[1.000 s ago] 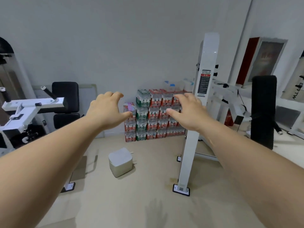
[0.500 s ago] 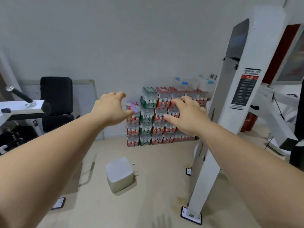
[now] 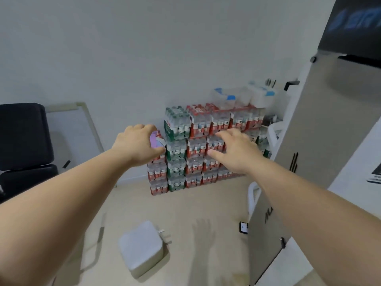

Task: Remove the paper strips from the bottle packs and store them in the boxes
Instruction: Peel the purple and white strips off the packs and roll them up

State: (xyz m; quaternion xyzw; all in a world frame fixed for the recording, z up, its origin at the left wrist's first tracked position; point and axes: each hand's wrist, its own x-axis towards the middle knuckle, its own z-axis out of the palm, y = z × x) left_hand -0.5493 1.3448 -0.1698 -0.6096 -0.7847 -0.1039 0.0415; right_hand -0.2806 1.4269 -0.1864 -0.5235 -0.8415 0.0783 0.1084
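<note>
Fingers (image 3: 144, 127) on your left hand (image 3: 137, 145) and right hand (image 3: 233, 151) curl loosely, empty; paper strips likely tear, so pinch an end.

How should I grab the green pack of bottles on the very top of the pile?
Probably from above and from its left. The top green pack has nothing on it, and the column to its left is lower, so that side is mostly free; a red pack stands close against its right. Hold the left side and the top edge, then slide it forward.
</note>
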